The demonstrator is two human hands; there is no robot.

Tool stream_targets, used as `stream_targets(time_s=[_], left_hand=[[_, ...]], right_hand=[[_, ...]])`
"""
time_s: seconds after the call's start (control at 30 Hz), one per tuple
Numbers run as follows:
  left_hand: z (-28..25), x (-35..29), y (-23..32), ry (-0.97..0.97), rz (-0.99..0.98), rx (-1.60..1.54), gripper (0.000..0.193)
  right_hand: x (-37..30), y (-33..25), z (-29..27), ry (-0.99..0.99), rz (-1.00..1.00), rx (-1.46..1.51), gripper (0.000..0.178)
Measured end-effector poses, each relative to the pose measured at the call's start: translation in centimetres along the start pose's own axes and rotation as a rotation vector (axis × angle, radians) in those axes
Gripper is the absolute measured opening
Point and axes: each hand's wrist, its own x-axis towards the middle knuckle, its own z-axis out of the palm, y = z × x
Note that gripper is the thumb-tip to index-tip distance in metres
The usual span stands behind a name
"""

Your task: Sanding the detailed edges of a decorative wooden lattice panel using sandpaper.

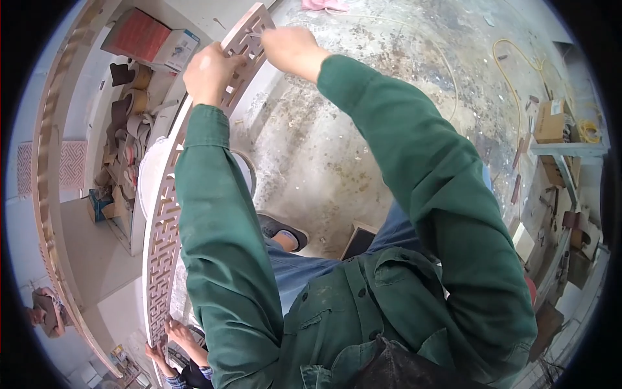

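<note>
A long, narrow fretwork panel (162,259) of pale wood, cut through with a geometric lattice, runs along my left side from the top of the head view to the lower left. My left hand (210,72) is closed on the panel's edge near its far end. Just to the right, my right hand (289,48) is closed with its fingertips at the lattice openings; whatever they pinch is too small to make out. At the panel's near end, another person's hand (183,336) rests on it, with that person's second hand (155,353) beside it.
Left of the panel, a shelf holds brown abrasive-looking rolls (135,104), a red box (136,35) and a white box (178,50). Below is stained concrete floor (311,149). A yellow hose (512,84) and a cardboard box (554,120) are on the right. Another person (48,311) shows far left.
</note>
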Motion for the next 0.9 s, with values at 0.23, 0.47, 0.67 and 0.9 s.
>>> stream_targets(time_s=[0.23, 0.47, 0.67, 0.9], left_hand=[[-0.6, -0.1, 0.2, 0.032, 0.048, 0.17, 0.035], [-0.2, 0.4, 1.3, -0.033, -0.024, 0.1, 0.035], [-0.4, 0.4, -0.1, 0.057, 0.034, 0.17, 0.038], [-0.4, 0.1, 0.0, 0.073, 0.071, 0.182, 0.043]], right_hand=[[-1.9, 1.2, -0.8, -0.065, 0.0, -0.043, 0.024], [1.9, -0.4, -0.3, -0.149, 0.025, 0.008, 0.027], [-4.0, 5.1, -1.8, -0.192, 0.0, 0.06, 0.025], [-3.6, 7.2, -0.4, -0.042, 0.012, 0.118, 0.022]])
